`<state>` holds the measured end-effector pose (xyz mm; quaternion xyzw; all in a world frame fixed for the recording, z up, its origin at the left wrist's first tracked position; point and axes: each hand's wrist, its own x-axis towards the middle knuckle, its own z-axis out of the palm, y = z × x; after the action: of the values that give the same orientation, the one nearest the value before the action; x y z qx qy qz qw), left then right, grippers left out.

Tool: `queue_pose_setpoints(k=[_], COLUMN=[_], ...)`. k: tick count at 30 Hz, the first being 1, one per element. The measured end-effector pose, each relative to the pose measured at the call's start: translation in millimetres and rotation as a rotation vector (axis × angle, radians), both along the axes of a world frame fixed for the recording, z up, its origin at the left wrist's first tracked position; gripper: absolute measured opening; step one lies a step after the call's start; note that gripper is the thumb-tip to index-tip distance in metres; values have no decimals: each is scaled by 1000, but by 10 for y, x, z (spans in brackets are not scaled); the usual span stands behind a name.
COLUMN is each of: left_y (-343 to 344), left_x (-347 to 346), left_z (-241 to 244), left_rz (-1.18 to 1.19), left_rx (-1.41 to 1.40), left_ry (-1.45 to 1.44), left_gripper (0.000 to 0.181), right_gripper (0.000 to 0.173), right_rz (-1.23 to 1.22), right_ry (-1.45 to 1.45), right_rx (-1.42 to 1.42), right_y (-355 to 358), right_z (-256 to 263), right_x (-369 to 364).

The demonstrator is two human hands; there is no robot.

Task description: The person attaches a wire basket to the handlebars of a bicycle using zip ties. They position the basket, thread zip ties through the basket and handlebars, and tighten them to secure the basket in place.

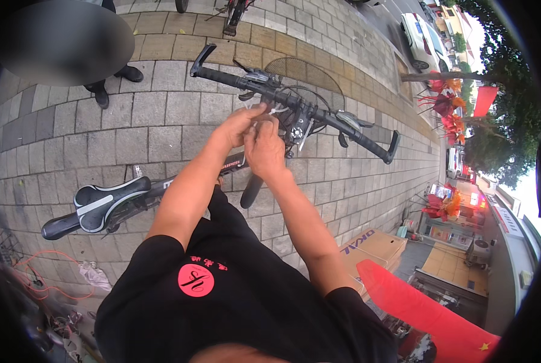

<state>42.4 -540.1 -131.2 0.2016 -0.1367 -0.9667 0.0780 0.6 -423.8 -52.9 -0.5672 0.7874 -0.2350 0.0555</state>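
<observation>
A bicycle stands before me, its black handlebar [293, 100] running across the view, with bar ends at both tips. A round mesh basket [313, 81] is fixed at its front. Close behind the bar, left of the stem [301, 122], my left hand [239, 125] and my right hand [267, 144] meet with bent fingers. A white strip, perhaps a cable tie [277, 110], shows by the fingertips; whether either hand grips it is hidden. Another pale strip [304, 138] hangs beside the stem. The black and white saddle [111, 204] is at the lower left.
A person in dark shoes [130, 73] stands at the upper left. Part of another bicycle [234, 18] is at the top. Cardboard boxes [372, 247] and a red flag [415, 304] are at the lower right. An orange cord [48, 290] lies on the paving at the lower left.
</observation>
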Motion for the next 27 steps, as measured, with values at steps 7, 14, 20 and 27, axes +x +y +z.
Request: queue_pose_setpoints(k=[7, 14, 20, 27], left_y=[-171, -1, -68, 36], left_x=[-37, -142, -220, -347], left_z=[-200, -146, 20, -166], left_rz=[-125, -76, -7, 177], left_rx=[-58, -161, -218, -297], left_ry=[58, -39, -163, -230], left_gripper=[22, 27, 35, 16], right_gripper=[20, 26, 31, 26], right_rz=[-85, -370, -419, -512], right_ry=[-328, -470, -533, -698], right_rx=[-199, -302, -272, -337], right_y=[35, -32, -156, -42], right_z=[-227, -485, -639, -236], right_x=[-13, -13, -265, 154])
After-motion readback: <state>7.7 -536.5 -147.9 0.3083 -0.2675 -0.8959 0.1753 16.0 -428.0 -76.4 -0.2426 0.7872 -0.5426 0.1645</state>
